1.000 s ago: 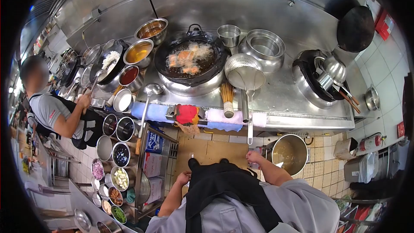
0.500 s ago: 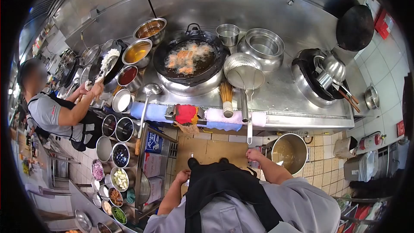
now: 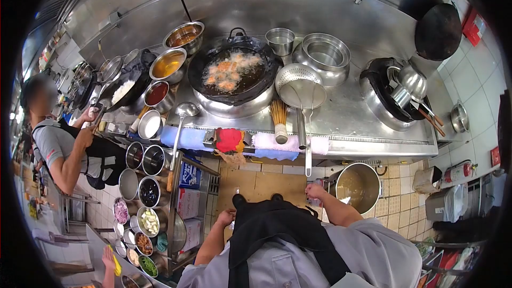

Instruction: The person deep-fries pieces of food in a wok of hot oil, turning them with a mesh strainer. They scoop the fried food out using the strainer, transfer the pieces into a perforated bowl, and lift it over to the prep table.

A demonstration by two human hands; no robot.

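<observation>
My left hand [image 3: 226,217] hangs low beside my black apron [image 3: 272,234], its fingers loosely curled, with nothing visible in them. On the other side, my right hand [image 3: 316,191] is also closed, near the rim of a large steel pot [image 3: 374,186] of cloudy liquid on the floor. On the stove, reddish-orange pieces fry in bubbling oil in a black wok [image 3: 200,82]. To the wok's right, a perforated skimmer [image 3: 290,72] and a wire-mesh strainer [image 3: 312,95] overlap, handles toward me. A bamboo brush [image 3: 279,117] lies beside them, and a ladle [image 3: 185,109] rests left of the wok.
A co-worker [image 3: 69,144] at the left handles a wok [image 3: 130,88] holding white food. Bowls of yellow liquid [image 3: 168,64] and red sauce [image 3: 157,93] stand between. Folded cloths [image 3: 266,143] line the stove edge. Ingredient bowls [image 3: 149,221] fill a rack at my left.
The co-worker's arms have drawn down and back, and the white food now lies lower in that wok. Another person's hand with something yellow has appeared at lower left. My hands stay nearly still.
</observation>
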